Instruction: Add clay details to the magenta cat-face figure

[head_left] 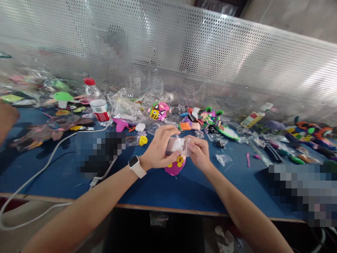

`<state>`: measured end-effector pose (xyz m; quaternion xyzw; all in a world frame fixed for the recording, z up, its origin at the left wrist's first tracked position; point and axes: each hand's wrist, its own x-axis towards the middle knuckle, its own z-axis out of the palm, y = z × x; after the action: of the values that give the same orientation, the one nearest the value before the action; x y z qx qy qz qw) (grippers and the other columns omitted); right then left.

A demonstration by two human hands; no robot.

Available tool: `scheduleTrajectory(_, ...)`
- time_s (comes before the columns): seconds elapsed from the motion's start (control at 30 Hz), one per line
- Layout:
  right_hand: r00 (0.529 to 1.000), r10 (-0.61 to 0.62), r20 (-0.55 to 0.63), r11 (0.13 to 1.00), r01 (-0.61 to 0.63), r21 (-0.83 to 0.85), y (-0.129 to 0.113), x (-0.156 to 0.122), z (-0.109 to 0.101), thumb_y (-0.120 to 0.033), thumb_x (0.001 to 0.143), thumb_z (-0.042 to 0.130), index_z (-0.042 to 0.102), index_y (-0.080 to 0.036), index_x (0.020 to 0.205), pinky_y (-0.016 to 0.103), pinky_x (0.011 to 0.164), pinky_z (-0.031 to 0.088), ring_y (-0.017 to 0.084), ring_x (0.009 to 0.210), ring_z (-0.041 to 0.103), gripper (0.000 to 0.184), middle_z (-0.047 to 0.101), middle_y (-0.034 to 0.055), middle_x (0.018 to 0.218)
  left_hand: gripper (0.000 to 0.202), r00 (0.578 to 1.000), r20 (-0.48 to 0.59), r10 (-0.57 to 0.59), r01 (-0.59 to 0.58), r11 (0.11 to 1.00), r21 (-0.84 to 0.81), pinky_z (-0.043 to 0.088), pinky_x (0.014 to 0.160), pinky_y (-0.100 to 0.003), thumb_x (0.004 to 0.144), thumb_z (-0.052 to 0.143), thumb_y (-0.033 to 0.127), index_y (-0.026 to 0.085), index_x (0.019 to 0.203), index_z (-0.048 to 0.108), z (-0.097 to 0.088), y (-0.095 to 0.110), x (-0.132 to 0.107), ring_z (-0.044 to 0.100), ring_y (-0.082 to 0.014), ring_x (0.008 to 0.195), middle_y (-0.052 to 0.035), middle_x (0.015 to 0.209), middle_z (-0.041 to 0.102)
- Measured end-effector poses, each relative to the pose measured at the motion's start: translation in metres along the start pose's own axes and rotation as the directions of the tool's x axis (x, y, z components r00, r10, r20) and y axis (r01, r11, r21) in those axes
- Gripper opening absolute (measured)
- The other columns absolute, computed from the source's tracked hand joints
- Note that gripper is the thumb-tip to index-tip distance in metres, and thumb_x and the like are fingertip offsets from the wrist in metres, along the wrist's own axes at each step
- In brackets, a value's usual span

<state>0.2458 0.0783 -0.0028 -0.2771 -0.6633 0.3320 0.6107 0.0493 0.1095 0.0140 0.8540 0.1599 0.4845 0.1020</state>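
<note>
Between my two hands is a small clear plastic bag (179, 144) with something white inside. My left hand (161, 147), with a white watch (137, 166) on its wrist, has its fingers curled around the bag's left side, thumb along the lower edge. At the bag's right end, my right hand (200, 151) pinches the plastic between thumb and fingers. Directly beneath the bag, a magenta clay piece (174, 170) with yellow dots rests on the blue table, its upper part hidden by the bag and my left hand.
A water bottle (99, 107) with a red cap stands at the back left, near a white cable (56, 147). Behind my hands sit a colourful clay ball with faces (159, 111) and an orange clay packet (185, 126). A perforated metal screen (168, 49) borders the table. Another person's hand (7, 119) shows at far left.
</note>
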Motion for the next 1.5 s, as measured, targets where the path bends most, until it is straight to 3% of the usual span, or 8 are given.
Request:
scheduleTrajectory(0.2,0.987,0.107,-0.12,0.974,-0.08,0.211,0.0,0.008,0.0,-0.039,0.084,0.08,0.045,-0.021,0.061,0.027,0.058,0.036,0.013,0.061,0.041,0.045,0.046,-0.0033,0.066,0.056,0.968,0.243,-0.058,0.05,0.998,0.042,0.049,0.103,-0.05,0.1,0.056,0.06,0.018,0.138,0.05,0.001,-0.01,0.001,0.063,-0.031,0.115,-0.0159,0.127,0.067)
scheduleTrajectory(0.37,0.987,0.016,-0.161,0.999,-0.009,0.042,0.005,0.009,-0.01,-0.041,0.082,0.084,0.057,-0.023,0.075,0.031,0.071,0.049,0.018,0.08,0.057,0.033,0.061,0.0018,0.09,0.052,0.967,0.197,-0.162,0.17,0.985,-0.027,0.053,0.095,-0.044,0.1,0.057,0.059,0.016,0.129,0.056,0.001,-0.009,0.002,0.066,-0.028,0.106,-0.0141,0.119,0.069)
scheduleTrajectory(0.53,0.989,-0.145,-0.031,0.97,0.136,-0.201,0.008,0.002,-0.016,-0.054,0.096,0.066,0.077,-0.03,0.098,0.052,0.094,0.056,0.029,0.106,0.065,0.027,0.059,0.0085,0.13,0.042,0.962,0.121,-0.245,0.268,0.933,-0.239,0.051,0.074,-0.031,0.102,0.053,0.056,0.016,0.11,0.064,0.001,-0.008,0.002,0.065,-0.0193,0.083,-0.007,0.097,0.071)
scheduleTrajectory(0.67,0.982,-0.157,0.101,0.952,0.178,-0.248,0.002,-0.001,-0.012,-0.055,0.097,0.063,0.074,-0.037,0.122,0.057,0.097,0.057,0.033,0.119,0.062,0.032,0.054,0.0071,0.146,0.043,0.938,0.079,-0.338,0.346,0.892,-0.292,0.046,0.067,-0.027,0.103,0.05,0.057,0.016,0.103,0.065,0.002,-0.006,0.002,0.06,-0.0161,0.074,-0.0034,0.086,0.069)
scheduleTrajectory(0.87,0.959,-0.154,0.236,0.953,0.207,-0.222,-0.003,0.002,-0.01,-0.043,0.097,0.068,0.067,-0.042,0.134,0.062,0.116,0.045,0.034,0.136,0.055,0.037,0.05,0.0043,0.156,0.043,0.941,0.102,-0.324,0.339,0.882,-0.327,0.046,0.069,-0.028,0.105,0.048,0.054,0.016,0.1,0.067,0.002,-0.005,0.0,0.061,-0.0168,0.076,-0.0039,0.086,0.069)
scheduleTrajectory(1.1,0.955,0.007,0.298,0.996,0.019,-0.084,-0.003,0.001,-0.003,-0.054,0.095,0.07,0.065,-0.038,0.137,0.061,0.122,0.039,0.035,0.152,0.043,0.045,0.046,0.0058,0.163,0.055,0.924,0.123,-0.363,0.381,0.836,-0.395,0.042,0.065,-0.026,0.108,0.041,0.058,0.015,0.085,0.065,0.007,-0.011,-0.005,0.055,-0.0139,0.07,-0.0039,0.079,0.066)
scheduleTrajectory(1.33,0.959,0.14,0.246,0.985,-0.16,0.061,0.0,0.003,-0.002,-0.063,0.095,0.067,0.077,-0.032,0.121,0.057,0.123,0.04,0.035,0.149,0.048,0.041,0.05,0.0055,0.162,0.064,0.945,0.153,-0.289,0.319,0.916,-0.243,0.043,0.068,-0.027,0.112,0.023,0.058,0.016,0.096,0.07,0.003,-0.01,-0.006,0.062,-0.015,0.073,-0.0056,0.088,0.071)
scheduleTrajectory(1.5,0.961,0.144,0.238,0.969,-0.185,0.162,0.0,0.002,0.001,-0.062,0.092,0.071,0.077,-0.032,0.122,0.054,0.12,0.044,0.034,0.143,0.054,0.043,0.054,0.0062,0.159,0.064,0.946,0.143,-0.291,0.302,0.951,-0.066,0.038,0.063,-0.028,0.113,0.021,0.051,0.016,0.089,0.068,0.002,-0.009,-0.005,0.058,-0.0144,0.063,-0.0043,0.075,0.067)
